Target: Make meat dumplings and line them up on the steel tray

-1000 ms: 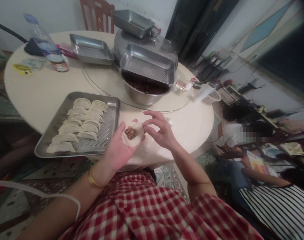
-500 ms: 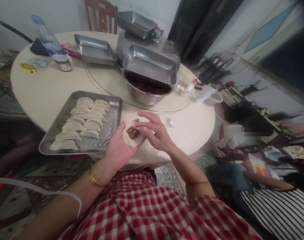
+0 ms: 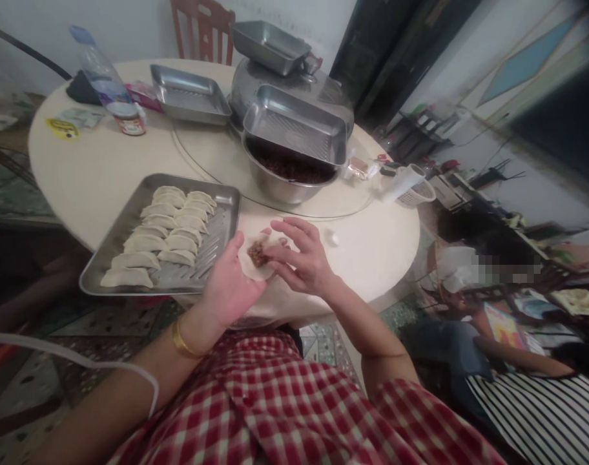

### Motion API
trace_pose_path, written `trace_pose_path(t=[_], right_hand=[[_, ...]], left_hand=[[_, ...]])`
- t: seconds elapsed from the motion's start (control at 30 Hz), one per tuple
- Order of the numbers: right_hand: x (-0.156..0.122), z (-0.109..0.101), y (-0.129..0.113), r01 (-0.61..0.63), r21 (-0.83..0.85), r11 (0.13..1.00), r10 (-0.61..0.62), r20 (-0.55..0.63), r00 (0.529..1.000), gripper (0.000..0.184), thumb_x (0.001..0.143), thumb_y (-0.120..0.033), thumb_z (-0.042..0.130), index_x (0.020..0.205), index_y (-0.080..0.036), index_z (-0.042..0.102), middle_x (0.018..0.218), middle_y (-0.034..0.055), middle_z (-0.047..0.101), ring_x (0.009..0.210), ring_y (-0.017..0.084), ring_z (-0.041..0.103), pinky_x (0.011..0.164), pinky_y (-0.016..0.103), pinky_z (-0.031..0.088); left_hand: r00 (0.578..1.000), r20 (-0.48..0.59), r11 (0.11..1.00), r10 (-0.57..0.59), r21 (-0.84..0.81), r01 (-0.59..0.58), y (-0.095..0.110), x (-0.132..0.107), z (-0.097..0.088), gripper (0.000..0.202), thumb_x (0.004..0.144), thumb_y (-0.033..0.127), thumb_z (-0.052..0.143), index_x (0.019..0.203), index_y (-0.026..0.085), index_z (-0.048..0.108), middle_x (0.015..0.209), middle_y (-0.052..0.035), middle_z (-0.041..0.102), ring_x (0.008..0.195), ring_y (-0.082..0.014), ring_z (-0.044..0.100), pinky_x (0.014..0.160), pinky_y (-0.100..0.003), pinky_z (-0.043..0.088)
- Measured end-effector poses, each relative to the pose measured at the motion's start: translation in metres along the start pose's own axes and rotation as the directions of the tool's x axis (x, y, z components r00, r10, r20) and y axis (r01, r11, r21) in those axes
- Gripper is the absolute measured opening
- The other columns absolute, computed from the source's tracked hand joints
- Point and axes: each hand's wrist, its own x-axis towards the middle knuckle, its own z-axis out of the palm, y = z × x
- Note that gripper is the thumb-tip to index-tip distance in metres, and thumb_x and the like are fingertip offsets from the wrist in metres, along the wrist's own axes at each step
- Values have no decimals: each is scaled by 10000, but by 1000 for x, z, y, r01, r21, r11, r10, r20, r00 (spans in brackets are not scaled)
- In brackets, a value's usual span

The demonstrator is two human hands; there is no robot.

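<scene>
A round dumpling wrapper (image 3: 254,271) with a clump of dark minced filling (image 3: 258,254) in its middle rests in my left hand (image 3: 229,281), palm up, the thumb along its edge. From the right, my right hand (image 3: 301,258) bends its fingers over the wrapper's right side, gripping the edge close to the filling and hiding that part. Left of my hands, a metal tray (image 3: 217,265) bears two columns of folded dumplings (image 3: 144,243). Beyond them stands a steel bowl (image 3: 287,192) of dark filling, with an empty metal tray (image 3: 299,123) over its far part.
Another metal tray (image 3: 192,97) and a large lidded pan (image 3: 285,81) with a tray (image 3: 270,46) on top stand farther back. At the left are a jar (image 3: 130,121) and a plastic bottle (image 3: 98,74). A white basket (image 3: 415,192) sits at the right edge; a person in stripes is beyond.
My right fingers have curled further over the wrapper's right side, covering more of it and reaching the filling. My left hand still holds the wrapper. The view has shifted slightly.
</scene>
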Motion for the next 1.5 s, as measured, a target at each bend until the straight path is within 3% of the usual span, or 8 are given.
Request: trace_pose_path(t=[0.13,0.43,0.57,0.87,0.97,1.13,1.33,1.5], right_hand=[[0,7,-6,-26,19,999,26,-11,1000,183,912,-353,568,968,-275,724,1279,62,634,1256,253,505,1006,460,482],[6,3,-14,-320,193,928,292,159,943,238,909,-400,577,1024,-236,706,1352,107,568,1296,256,479,1074,484,417],[3,-1,-13,-352,325,878,336,108,936,335,970,-428,453,1112,-238,690,1343,107,589,1293,233,501,1100,482,407],[-15,7,-2,-630,582,514,617,260,743,592,989,-582,245,1142,-240,703,1428,74,560,1293,210,543,1023,407,501],[-15,5,-3,-608,533,588,588,235,774,587,986,-585,260,1103,-236,717,1413,78,570,1319,212,519,1068,432,465],[-20,-10,-2,-499,335,800,529,-1,848,483,978,-550,356,991,-254,736,1326,63,631,1304,225,518,1123,496,389],[-60,-38,43,-670,216,710,702,-286,652,408,976,-510,378,1096,-265,682,1149,76,704,1154,223,607,1046,488,451],[-101,-54,96,-766,-102,635,716,-295,633,549,977,-566,270,1162,-211,646,1109,126,711,1200,263,558,1058,511,412]], left_hand=[[1000,-5,1000,11,-2,-11,-2,0,2,409,1028,288,293,915,128,652,695,-29,708,565,-105,647,558,-207,528],[1000,-11,1000,-1,4,1,-8,0,-2,364,1022,286,333,1141,79,607,768,-38,717,674,-113,689,719,-225,578],[1000,-16,1000,1,-21,-1,-7,0,-1,365,1013,292,341,1192,107,600,825,-51,735,745,-148,708,810,-298,586],[998,-57,997,34,65,-31,-4,-2,4,416,981,354,417,1250,94,599,1012,-120,747,938,-238,715,822,-358,587],[999,-39,997,38,65,-35,-5,-3,6,402,994,321,388,1255,97,596,981,-104,750,896,-211,718,826,-351,588],[999,-25,994,22,110,-19,-4,-3,3,440,1004,347,354,1272,82,582,973,-132,749,883,-220,726,782,-347,602],[998,-60,982,5,187,6,-4,-2,1,448,994,345,373,1331,109,548,1164,-200,702,997,-276,715,761,-360,611],[995,-96,968,17,251,7,-11,4,3,413,947,163,423,1336,130,556,1136,-161,721,995,-239,718,786,-318,608]])
